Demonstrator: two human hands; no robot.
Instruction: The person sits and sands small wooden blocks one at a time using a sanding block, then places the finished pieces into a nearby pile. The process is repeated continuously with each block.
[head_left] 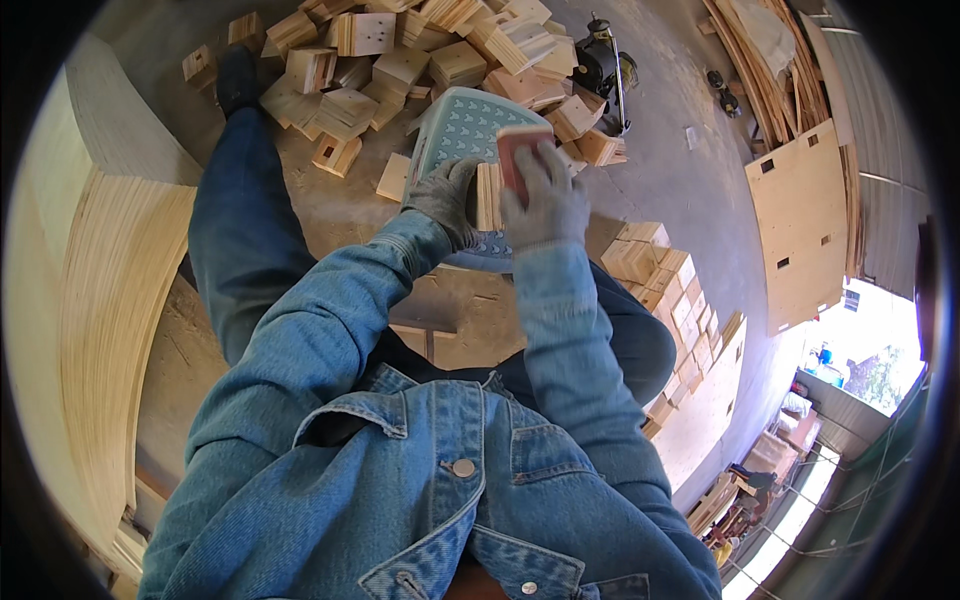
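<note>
- A small stack of thin wooden pieces (pixel 488 196) is gripped on edge by the gloved left hand (pixel 445 198), whose fingers are curled around its left side.
- A reddish sanding block (pixel 522 150) is pressed against the top of that stack by the gloved right hand (pixel 545 198); the fingers are spread flat over the block and clamped onto it.
- Both hands are held above a pale teal plastic stool (pixel 462 125) with a patterned seat, which is seen just behind and beneath the stack.
- Both forearms are covered by the sleeves of a blue denim jacket (pixel 440 480); grey knitted gloves are worn on both hands.
- A loose heap of small wooden blocks (pixel 400 60) is spread on the concrete floor (pixel 670 170) beyond the stool.
- More wooden pieces are arranged in neat rows (pixel 680 300) to the right of the person's leg.
- A tall pile of plywood sheets (pixel 110 290) is seen at the left.
- A flat plywood panel (pixel 805 230) with small cut-outs is leaned at the right.
- A dark machine (pixel 603 65) is stood on the floor near the heap.
</note>
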